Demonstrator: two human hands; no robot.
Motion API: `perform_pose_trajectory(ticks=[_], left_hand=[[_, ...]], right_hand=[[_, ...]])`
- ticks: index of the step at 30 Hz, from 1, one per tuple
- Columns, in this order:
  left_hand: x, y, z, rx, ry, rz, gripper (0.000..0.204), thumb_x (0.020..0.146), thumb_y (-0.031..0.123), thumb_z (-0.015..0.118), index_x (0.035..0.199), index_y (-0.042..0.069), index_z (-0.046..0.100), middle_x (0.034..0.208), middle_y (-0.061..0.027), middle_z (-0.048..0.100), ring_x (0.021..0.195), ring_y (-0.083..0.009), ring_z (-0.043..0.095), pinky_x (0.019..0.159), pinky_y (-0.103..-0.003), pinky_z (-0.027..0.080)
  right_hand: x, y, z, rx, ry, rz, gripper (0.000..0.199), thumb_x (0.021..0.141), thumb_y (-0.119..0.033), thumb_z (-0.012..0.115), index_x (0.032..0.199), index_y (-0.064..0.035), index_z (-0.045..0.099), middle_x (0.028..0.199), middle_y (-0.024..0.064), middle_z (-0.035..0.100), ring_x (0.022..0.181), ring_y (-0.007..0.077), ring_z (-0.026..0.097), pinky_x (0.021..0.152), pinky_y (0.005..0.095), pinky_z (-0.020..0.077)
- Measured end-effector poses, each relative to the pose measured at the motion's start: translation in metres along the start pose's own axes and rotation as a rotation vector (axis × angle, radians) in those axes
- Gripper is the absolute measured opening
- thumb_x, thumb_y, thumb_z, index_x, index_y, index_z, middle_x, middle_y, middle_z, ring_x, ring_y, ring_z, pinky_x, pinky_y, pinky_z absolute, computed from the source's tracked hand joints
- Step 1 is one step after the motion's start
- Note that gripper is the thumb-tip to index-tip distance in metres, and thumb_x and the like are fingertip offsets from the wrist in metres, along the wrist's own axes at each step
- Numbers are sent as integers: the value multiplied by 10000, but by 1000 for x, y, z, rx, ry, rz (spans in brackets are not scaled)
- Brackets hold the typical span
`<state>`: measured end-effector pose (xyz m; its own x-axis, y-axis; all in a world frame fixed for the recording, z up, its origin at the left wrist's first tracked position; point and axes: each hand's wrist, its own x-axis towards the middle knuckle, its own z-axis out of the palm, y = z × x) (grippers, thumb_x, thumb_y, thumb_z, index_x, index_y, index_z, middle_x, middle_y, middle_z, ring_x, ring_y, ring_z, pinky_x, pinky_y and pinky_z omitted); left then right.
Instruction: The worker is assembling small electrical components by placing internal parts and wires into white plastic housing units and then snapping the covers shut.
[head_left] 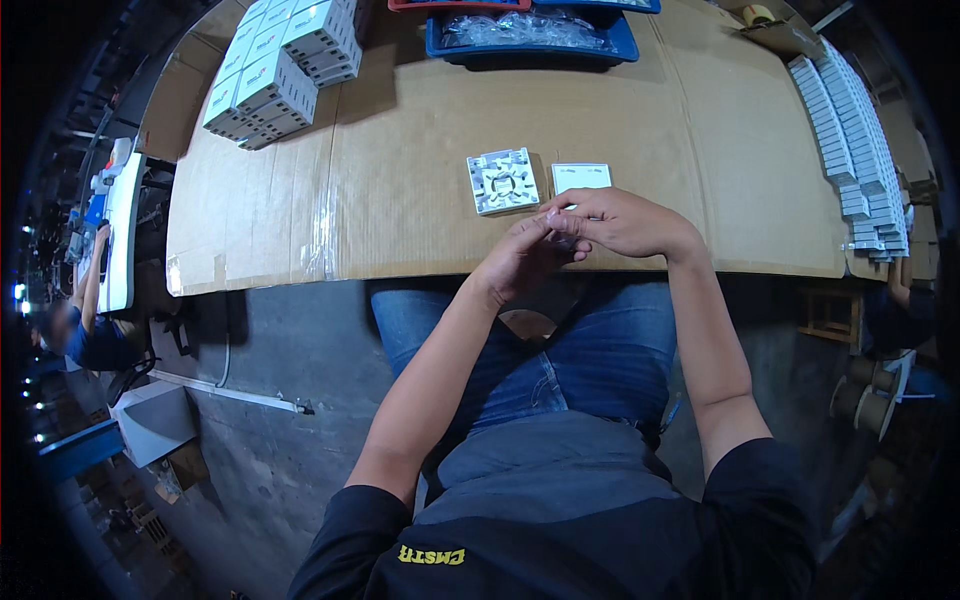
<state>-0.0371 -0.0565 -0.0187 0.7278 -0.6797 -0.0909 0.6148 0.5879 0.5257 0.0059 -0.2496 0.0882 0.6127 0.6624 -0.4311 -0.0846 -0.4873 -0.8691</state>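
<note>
My left hand and my right hand meet just over the near edge of the table. The fingers of both are closed and pressed together around something small that they mostly hide; a glint between them may be clear plastic. Just beyond my left hand lies a square white plastic fitting with a round, slotted centre. Beside it, a flat white box lies partly behind my right hand.
Cardboard covers the tabletop. At the back stands a blue tray of clear plastic bags, near a red tray. White boxes are stacked at far left, more stacked white pieces at right. Another person sits off to the left.
</note>
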Motion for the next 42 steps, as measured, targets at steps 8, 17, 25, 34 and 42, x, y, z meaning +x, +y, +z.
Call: perform_pose_trajectory(ticks=[8,17,25,34,42], left_hand=[[2,1,0,-107,61,2,346,1055,379,620,1175,56,650,994,-42,686,1024,-247,668,966,-388,522],[6,-7,-17,-130,24,-30,451,1049,468,598,1289,87,607,1111,-76,708,1047,-263,681,977,-423,521],[7,4,-7,-76,122,-140,551,1112,504,425,1375,40,562,1176,-105,678,1034,-245,669,965,-388,534],[10,15,-2,-87,80,-178,595,1095,529,453,1412,32,537,1212,-112,671,1067,-233,673,1016,-374,529],[16,17,-3,-187,-32,-210,534,1089,453,524,1403,21,552,1230,-122,657,1051,-196,647,996,-352,516]], right_hand=[[5,4,-4,-15,61,20,466,1122,-366,494,1291,32,666,1302,137,682,1027,184,673,920,328,540],[11,16,-10,-3,14,-52,452,1124,-341,496,1351,19,646,1289,131,695,1088,214,666,995,346,507],[25,16,-100,-28,327,-138,306,1070,-209,619,1253,26,689,1157,68,741,1070,161,672,974,304,517],[100,38,-317,-716,1119,-124,258,989,-245,654,1187,-99,732,1063,118,761,954,265,725,836,411,556],[135,41,-437,-1310,1118,-115,246,935,-183,668,1164,-97,699,1031,161,709,987,377,686,895,479,550]])
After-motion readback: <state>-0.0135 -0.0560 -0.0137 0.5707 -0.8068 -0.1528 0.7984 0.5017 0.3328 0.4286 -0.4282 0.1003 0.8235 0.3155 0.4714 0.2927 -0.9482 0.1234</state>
